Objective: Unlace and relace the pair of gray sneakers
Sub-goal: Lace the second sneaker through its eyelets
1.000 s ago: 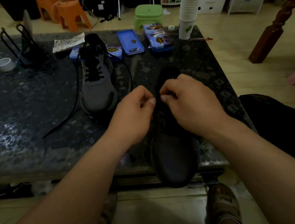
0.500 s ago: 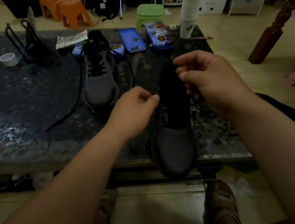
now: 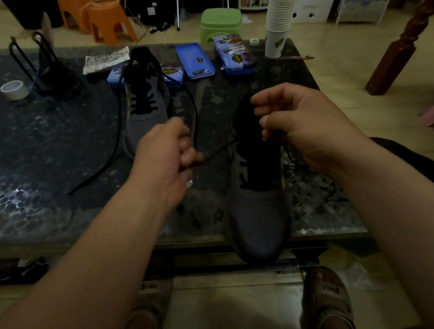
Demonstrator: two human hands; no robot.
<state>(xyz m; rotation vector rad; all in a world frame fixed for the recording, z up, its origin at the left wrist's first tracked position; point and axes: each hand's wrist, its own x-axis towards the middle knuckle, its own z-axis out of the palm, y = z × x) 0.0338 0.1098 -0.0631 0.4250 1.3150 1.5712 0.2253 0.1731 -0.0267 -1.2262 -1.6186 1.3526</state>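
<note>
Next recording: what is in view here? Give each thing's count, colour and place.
dark speckled table: one, black; centre.
near gray fabric sneaker: one, gray; table's near edge.
far gray fabric sneaker: one, gray; farther back, with trailing lace.
black shoelace: one, black; from near sneaker to left hand.
blue tin cases: three, blue; table's far edge.
stacked white paper cups: one stack, white; far right corner.
white tape roll: one, white; far left.
plastic stools: two orange, one green; floor beyond.
sandalled feet: two; floor below.
left hand: one; pinching shoelace.
right hand: one; gripping shoelace.
</note>
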